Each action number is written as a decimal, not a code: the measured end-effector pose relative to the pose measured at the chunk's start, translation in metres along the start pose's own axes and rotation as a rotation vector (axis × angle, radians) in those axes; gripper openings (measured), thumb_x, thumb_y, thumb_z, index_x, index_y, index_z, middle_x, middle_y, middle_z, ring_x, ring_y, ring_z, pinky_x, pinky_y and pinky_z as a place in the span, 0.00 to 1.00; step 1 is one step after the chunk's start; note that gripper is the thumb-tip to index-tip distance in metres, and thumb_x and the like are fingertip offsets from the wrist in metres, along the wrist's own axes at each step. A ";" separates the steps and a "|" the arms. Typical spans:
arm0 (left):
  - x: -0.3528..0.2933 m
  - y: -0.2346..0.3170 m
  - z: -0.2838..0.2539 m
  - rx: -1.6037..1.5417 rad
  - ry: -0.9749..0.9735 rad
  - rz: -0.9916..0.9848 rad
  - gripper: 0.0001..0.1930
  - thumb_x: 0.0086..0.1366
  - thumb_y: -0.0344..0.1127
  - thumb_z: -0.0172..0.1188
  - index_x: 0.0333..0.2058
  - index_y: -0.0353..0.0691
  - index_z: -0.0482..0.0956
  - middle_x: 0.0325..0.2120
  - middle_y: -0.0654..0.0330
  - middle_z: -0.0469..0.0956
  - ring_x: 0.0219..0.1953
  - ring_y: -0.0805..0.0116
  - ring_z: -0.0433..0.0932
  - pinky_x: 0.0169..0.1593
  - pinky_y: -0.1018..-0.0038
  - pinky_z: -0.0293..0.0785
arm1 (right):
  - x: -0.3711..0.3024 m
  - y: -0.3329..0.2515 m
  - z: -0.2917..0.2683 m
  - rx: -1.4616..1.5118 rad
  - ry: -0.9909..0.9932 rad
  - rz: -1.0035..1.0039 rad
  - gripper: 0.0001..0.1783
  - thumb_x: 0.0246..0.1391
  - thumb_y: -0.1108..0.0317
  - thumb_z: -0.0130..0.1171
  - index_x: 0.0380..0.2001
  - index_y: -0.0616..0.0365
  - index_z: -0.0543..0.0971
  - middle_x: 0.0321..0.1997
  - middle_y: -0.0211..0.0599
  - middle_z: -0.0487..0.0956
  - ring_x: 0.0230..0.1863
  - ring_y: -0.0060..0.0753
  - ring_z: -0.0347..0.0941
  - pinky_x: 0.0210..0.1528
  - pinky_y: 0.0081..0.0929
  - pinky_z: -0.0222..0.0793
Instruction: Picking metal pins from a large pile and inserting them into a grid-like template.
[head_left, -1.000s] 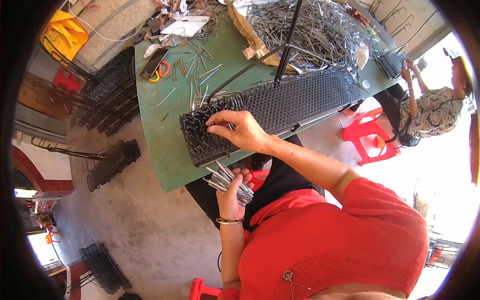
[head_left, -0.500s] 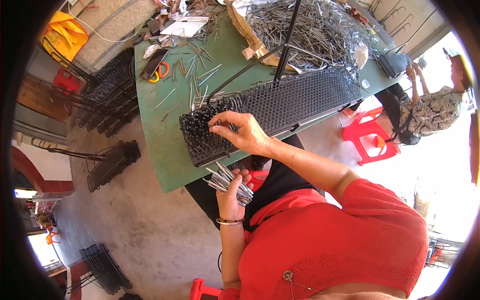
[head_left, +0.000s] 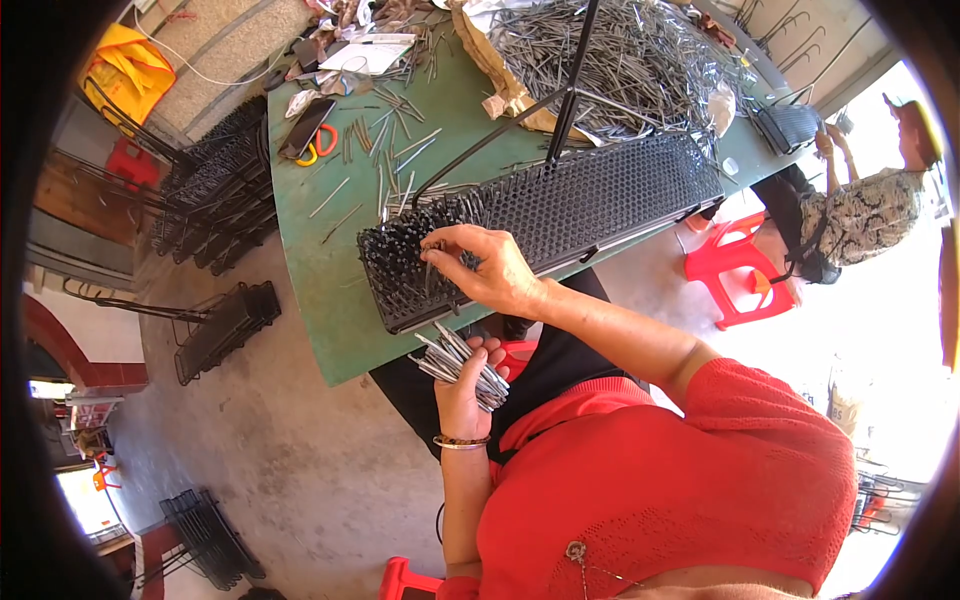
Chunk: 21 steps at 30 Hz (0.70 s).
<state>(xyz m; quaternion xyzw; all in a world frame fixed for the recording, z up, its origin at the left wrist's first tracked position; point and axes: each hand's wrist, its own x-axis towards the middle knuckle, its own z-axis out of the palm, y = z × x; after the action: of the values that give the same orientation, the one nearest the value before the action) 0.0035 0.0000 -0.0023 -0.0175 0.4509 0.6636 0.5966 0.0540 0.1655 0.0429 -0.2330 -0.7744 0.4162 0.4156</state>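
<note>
We are grasping metal rods (head_left: 443, 354) in our left hand (head_left: 460, 392), just short of the black rack (head_left: 600, 205); our right hand (head_left: 500, 274) — the nearer one — is pinching over its bristling left end, grip contents unclear. Ahead, the rack is slanting lengthwise away rightward.

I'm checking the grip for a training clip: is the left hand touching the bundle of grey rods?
Touching: the head view shows the bundle of grey rods lying in the left hand, thumb across it.
</note>
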 end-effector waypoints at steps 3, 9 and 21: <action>0.001 -0.001 0.000 -0.001 -0.006 0.001 0.11 0.61 0.26 0.56 0.43 0.36 0.72 0.38 0.52 0.78 0.37 0.64 0.80 0.38 0.69 0.80 | 0.001 -0.001 0.002 -0.035 0.019 0.020 0.09 0.51 0.71 0.60 0.37 0.60 0.78 0.30 0.39 0.79 0.31 0.30 0.77 0.33 0.26 0.72; 0.001 0.000 0.001 -0.006 -0.004 -0.005 0.11 0.61 0.26 0.56 0.43 0.36 0.72 0.38 0.52 0.78 0.37 0.64 0.80 0.38 0.69 0.79 | 0.005 0.004 0.005 -0.072 -0.099 -0.158 0.10 0.50 0.72 0.60 0.38 0.60 0.78 0.30 0.40 0.79 0.32 0.38 0.77 0.33 0.31 0.73; 0.003 -0.001 0.001 -0.006 -0.029 -0.014 0.12 0.60 0.27 0.58 0.43 0.37 0.72 0.36 0.56 0.78 0.36 0.67 0.79 0.37 0.70 0.78 | 0.004 -0.003 0.004 -0.124 -0.172 -0.218 0.10 0.51 0.72 0.58 0.38 0.61 0.75 0.32 0.43 0.77 0.33 0.45 0.75 0.35 0.35 0.72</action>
<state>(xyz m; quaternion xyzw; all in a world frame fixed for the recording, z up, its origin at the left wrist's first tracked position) 0.0036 0.0024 -0.0041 -0.0130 0.4401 0.6611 0.6075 0.0484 0.1646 0.0455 -0.1363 -0.8520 0.3386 0.3753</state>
